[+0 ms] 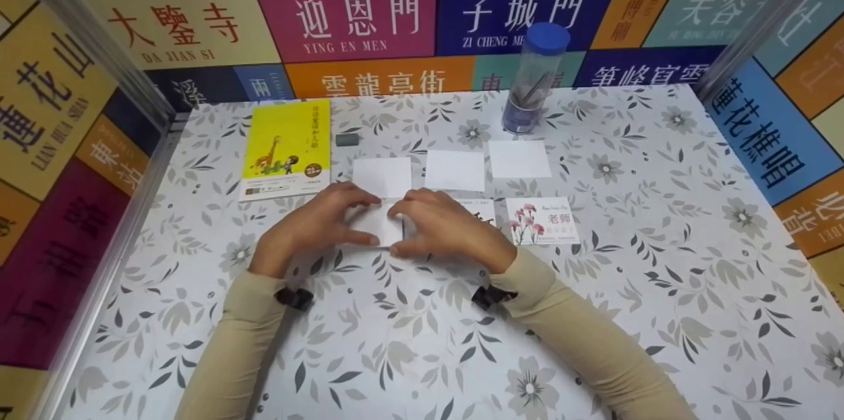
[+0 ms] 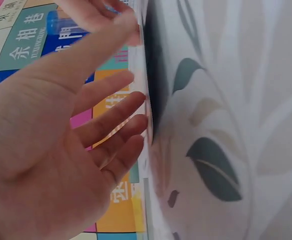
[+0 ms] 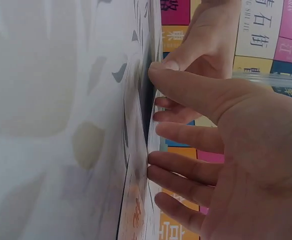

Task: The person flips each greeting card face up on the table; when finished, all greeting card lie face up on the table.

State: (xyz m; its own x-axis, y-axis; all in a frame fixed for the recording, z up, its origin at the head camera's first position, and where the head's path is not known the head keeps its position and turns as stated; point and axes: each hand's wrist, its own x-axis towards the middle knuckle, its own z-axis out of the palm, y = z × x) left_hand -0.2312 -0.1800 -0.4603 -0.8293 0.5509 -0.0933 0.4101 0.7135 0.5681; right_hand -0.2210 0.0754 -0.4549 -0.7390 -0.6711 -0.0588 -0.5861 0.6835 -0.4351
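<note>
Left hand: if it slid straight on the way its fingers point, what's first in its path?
Likely the right hand: the left hand points across the white card at it, fingertips nearly meeting.

White card (image 1: pixel 382 222) flat on table

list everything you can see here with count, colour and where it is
book: 1, yellow cover with a giraffe, far left of the table
eraser-like block: 1, grey, just right of the book's top
blank cards: 3, white, in a row mid-table
flower card: 1, white with pink flowers, right of the hands
printed card: 1, white with dark print, mostly hidden behind the right hand
white card: 1, white, between both hands
tube: 1, clear with a blue cap, far side of the table
table: 1, white cloth with grey floral print
left hand: fingertips on the white card's left edge
right hand: fingertips on its right edge
</note>
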